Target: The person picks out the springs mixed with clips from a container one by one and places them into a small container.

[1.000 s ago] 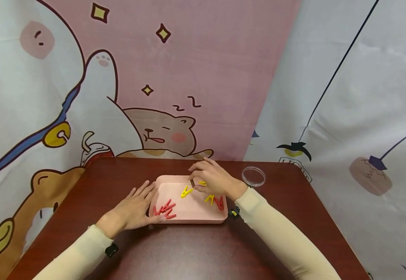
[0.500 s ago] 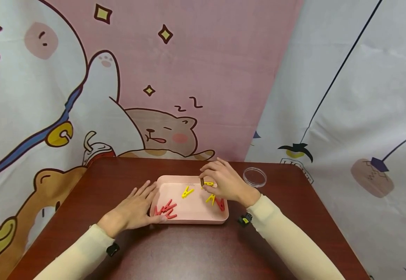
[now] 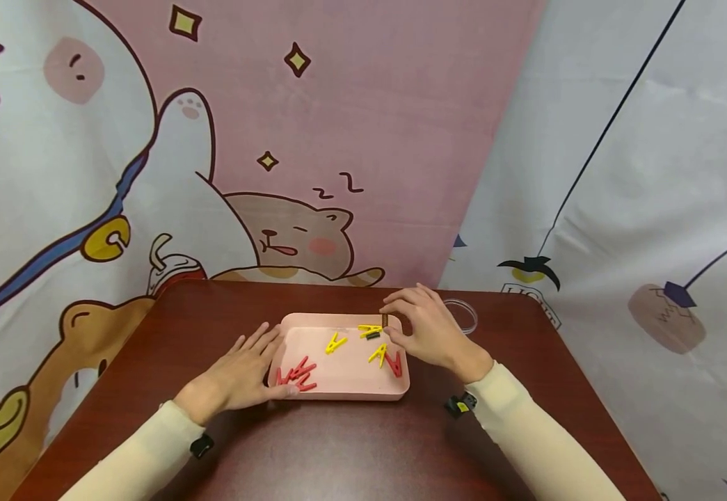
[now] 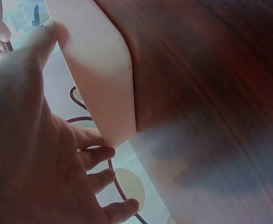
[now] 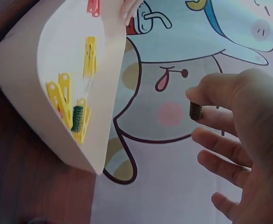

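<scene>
A small dark bronze coil spring (image 5: 196,112) is pinched between the thumb and index finger of my right hand (image 3: 435,330). That hand is above the right back part of the pink tray (image 3: 338,396). Below it in the tray lie yellow clothespins (image 3: 369,329) and a dark green spring (image 5: 77,118). A red clothespin (image 3: 394,364) lies at the tray's right side. My left hand (image 3: 241,372) rests at the tray's left edge with fingers spread, its thumb on the front rim. Several red clothespins (image 3: 297,374) lie close to it in the tray's front left corner.
A round clear dish (image 3: 471,316) is on the brown table (image 3: 338,452) behind and right of my right hand, which partly covers it. A printed cloth (image 3: 388,139) with cartoon animals hangs behind the table.
My right hand has moved right across the tray with the spring. The green spring in the tray has come into sight. My left hand stays in place.
</scene>
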### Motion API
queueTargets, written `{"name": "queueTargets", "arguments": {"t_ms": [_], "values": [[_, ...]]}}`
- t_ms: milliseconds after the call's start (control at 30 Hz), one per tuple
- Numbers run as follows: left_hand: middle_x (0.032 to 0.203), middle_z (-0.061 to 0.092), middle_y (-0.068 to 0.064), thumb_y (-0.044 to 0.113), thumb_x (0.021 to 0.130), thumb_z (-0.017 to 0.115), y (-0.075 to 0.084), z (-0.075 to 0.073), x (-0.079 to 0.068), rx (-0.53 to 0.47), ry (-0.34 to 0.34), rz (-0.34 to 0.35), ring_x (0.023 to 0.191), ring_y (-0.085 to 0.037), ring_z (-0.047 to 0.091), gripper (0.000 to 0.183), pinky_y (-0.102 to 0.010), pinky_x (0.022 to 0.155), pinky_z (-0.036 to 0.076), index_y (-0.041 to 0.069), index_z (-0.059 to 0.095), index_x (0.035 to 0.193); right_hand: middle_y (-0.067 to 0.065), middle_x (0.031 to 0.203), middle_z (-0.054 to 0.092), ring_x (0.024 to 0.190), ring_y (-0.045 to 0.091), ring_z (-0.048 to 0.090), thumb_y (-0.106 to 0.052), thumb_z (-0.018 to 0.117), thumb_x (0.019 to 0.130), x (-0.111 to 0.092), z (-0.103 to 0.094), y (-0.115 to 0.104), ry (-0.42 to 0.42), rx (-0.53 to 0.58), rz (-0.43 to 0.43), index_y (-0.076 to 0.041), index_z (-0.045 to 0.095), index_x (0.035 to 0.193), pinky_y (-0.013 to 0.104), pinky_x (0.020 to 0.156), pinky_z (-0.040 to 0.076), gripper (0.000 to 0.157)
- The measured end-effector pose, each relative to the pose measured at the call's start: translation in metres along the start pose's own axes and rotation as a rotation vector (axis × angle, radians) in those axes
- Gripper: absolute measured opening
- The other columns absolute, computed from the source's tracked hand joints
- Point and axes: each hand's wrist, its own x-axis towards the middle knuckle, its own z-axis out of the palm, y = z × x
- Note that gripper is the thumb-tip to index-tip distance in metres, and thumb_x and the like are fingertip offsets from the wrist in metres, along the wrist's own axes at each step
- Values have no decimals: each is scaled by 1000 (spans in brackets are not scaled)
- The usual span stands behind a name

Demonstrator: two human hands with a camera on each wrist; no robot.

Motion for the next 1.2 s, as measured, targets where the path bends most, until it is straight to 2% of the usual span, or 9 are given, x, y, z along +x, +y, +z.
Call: {"name": "queueTargets", "arguments": {"t_ms": [200, 433, 600, 967, 1200], "values": [[176, 31, -15, 86, 88, 58, 0, 2, 1, 2, 5, 4, 165, -41, 22, 115, -69, 127, 30, 4, 36, 166, -1, 131, 73, 132, 24, 63, -31, 81, 93, -10, -9, 10, 45, 16, 55, -20, 79, 120, 61, 128, 30, 29], [176, 31, -15, 85, 88, 59, 2, 1, 2, -6, 9, 10, 165, -42, 22, 114, -70, 126, 29, 4, 37, 166, 2, 130, 73, 131, 28, 62, -31, 84, 91, -20, -18, 21, 86, 37, 103, -20, 79, 121, 62, 121, 37, 32], [176, 31, -15, 87, 88, 58, 2, 2, 0, -3, 3, 5, 165, -42, 22, 115, -70, 126, 29, 5, 37, 166, -1, 131, 72, 130, 28, 61, -33, 84, 90, -28, -22, 28, 96, 45, 149, -21, 79, 120, 59, 118, 39, 32], [175, 33, -15, 84, 88, 61, 1, 0, 0, -10, 16, 12, 165, -43, 23, 114, -71, 125, 30, 3, 38, 165, 1, 130, 72, 124, 30, 63, -28, 85, 90, -48, -29, 49, 137, 75, 236, -18, 79, 119, 63, 107, 44, 31], [175, 33, -15, 84, 88, 60, 0, 0, 0, 2, 12, 3, 165, -43, 23, 114, -70, 126, 30, 4, 38, 165, 3, 129, 73, 124, 32, 65, -27, 84, 92, -52, -33, 64, 153, 85, 267, -16, 79, 120, 60, 102, 51, 31]]}}
